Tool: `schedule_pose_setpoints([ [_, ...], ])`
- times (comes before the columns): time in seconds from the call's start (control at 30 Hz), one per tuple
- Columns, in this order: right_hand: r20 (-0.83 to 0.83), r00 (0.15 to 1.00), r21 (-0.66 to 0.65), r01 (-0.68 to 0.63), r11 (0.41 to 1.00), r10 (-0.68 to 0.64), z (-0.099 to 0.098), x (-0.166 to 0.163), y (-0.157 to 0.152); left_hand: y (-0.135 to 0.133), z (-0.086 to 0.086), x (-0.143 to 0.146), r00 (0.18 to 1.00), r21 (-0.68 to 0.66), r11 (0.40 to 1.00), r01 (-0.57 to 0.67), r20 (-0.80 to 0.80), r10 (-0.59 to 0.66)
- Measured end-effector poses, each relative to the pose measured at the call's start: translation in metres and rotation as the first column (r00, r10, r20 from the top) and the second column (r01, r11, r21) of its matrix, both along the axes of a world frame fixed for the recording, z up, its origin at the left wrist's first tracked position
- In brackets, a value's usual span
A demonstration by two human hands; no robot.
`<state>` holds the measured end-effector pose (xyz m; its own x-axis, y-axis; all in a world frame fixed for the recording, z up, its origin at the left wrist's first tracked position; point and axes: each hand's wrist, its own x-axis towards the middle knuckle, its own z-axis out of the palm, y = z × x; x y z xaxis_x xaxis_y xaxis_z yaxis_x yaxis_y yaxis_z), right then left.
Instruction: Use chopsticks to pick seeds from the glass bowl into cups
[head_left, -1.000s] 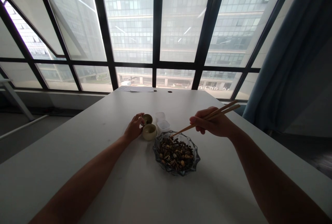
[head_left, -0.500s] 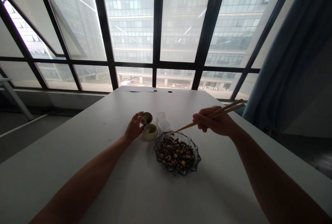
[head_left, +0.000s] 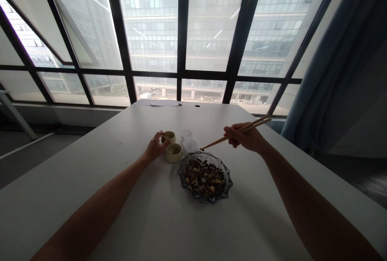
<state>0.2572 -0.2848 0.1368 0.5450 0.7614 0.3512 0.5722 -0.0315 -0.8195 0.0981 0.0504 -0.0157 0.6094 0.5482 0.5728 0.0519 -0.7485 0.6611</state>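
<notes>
Right fingers (head_left: 232,133) pinch the chopsticks (head_left: 215,143), one dark seed (head_left: 202,149) clear at the tips by twelve o'clock of the glass bowl (head_left: 228,181), plenty more heaped inside, and my left fingers (head_left: 158,137) grip the rear cup (head_left: 171,135) at ten-thirty, whose shadowed contents I can't make out.

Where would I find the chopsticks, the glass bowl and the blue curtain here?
Chopsticks (head_left: 215,142): head view, on the lower shafts, toward the tips.
Glass bowl (head_left: 211,199): head view, on its near outer wall.
Blue curtain (head_left: 335,63): head view, mid-cloth.
</notes>
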Motion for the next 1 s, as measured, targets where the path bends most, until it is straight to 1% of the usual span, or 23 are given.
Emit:
schedule_pose_setpoints([
  [0.07,-0.023,1.000,0.007,0.019,1.000,-0.019,-0.003,0.006,0.000,-0.014,0.018,0.000,0.998,0.111,0.992,-0.056,0.043,0.051],
  [0.1,-0.030,0.999,0.010,0.029,1.000,-0.028,-0.005,0.008,0.000,-0.024,0.028,0.000,0.998,0.174,0.983,-0.052,0.033,0.047],
  [0.13,-0.035,0.999,0.015,0.037,0.999,-0.037,-0.006,0.011,-0.001,-0.035,0.037,0.000,1.000,0.234,0.972,-0.013,-0.010,0.015],
  [0.2,-0.043,0.998,0.023,0.050,0.998,-0.049,-0.008,0.015,-0.002,-0.058,0.052,0.002,0.985,0.318,0.942,0.112,-0.161,-0.063],
  [0.23,-0.047,0.997,0.026,0.055,0.998,-0.054,-0.009,0.016,-0.002,-0.068,0.057,0.004,0.969,0.342,0.926,0.157,-0.235,-0.077],
  [0.3,-0.056,0.996,0.030,0.066,0.997,-0.065,-0.010,0.018,-0.003,-0.084,0.062,0.007,0.928,0.371,0.900,0.229,-0.363,-0.087],
  [0.4,-0.054,0.996,0.033,0.074,0.997,-0.072,-0.011,0.020,-0.004,-0.091,0.060,0.012,0.873,0.381,0.879,0.288,-0.482,-0.077],
  [0.47,-0.052,0.996,0.032,0.070,0.997,-0.069,-0.011,0.020,-0.005,-0.089,0.057,0.015,0.859,0.377,0.870,0.317,-0.504,-0.095],
  [0.53,-0.060,0.996,0.036,0.067,0.997,-0.065,-0.011,0.020,-0.005,-0.084,0.054,0.017,0.870,0.368,0.862,0.348,-0.469,-0.151],
  [0.63,-0.081,0.994,0.071,0.076,0.995,-0.070,-0.011,0.020,-0.005,-0.080,0.051,0.019,0.908,0.403,0.840,0.364,-0.352,-0.225],
  [0.73,-0.105,0.992,0.161,0.091,0.983,-0.074,-0.012,0.022,-0.004,-0.080,0.047,0.022,0.927,0.480,0.797,0.366,-0.259,-0.270],
  [0.83,-0.150,0.987,0.277,0.093,0.956,-0.052,-0.013,0.027,-0.003,-0.080,0.043,0.023,0.920,0.529,0.753,0.391,-0.207,-0.332],
  [0.9,-0.187,0.982,0.335,0.097,0.937,-0.034,-0.014,0.031,-0.003,-0.079,0.041,0.024,0.917,0.548,0.737,0.395,-0.188,-0.351],
  [1.0,-0.227,0.974,0.379,0.106,0.919,-0.019,-0.015,0.035,-0.003,-0.080,0.040,0.024,0.921,0.568,0.728,0.384,-0.178,-0.347],
])
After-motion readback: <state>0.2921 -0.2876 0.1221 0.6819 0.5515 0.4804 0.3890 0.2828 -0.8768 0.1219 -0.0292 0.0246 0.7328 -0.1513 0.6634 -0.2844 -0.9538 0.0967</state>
